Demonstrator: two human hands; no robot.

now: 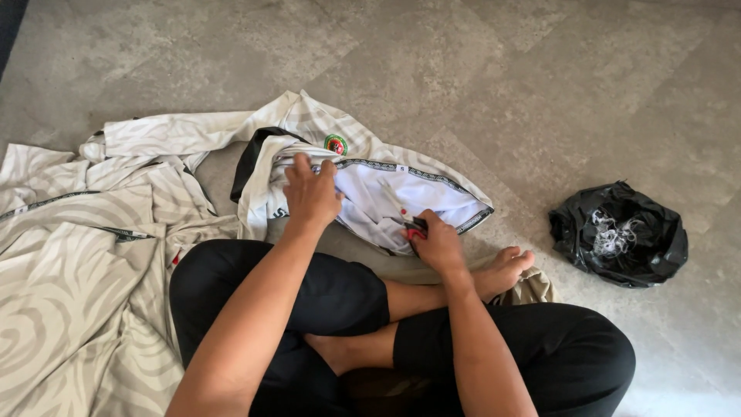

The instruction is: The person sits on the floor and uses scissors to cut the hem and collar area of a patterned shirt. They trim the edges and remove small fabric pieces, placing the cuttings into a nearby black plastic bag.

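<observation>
I sit cross-legged on the floor with a white, swirl-patterned garment (pixel 363 154) spread in front of my knees. My left hand (pixel 311 191) presses down on the garment near its dark-trimmed collar, fingers gripping the cloth. My right hand (pixel 437 243) holds a small tool with a red handle (pixel 416 229), its pale tip lying on the garment's white inner side. A round red and green badge (pixel 335 144) shows on the cloth just beyond my left hand.
More pale patterned garments (pixel 69 255) lie piled at my left. A black plastic bag (pixel 617 232) holding white thread scraps sits on the grey tiled floor (pixel 540 85) to my right. My bare foot (pixel 505 270) rests beside my right hand.
</observation>
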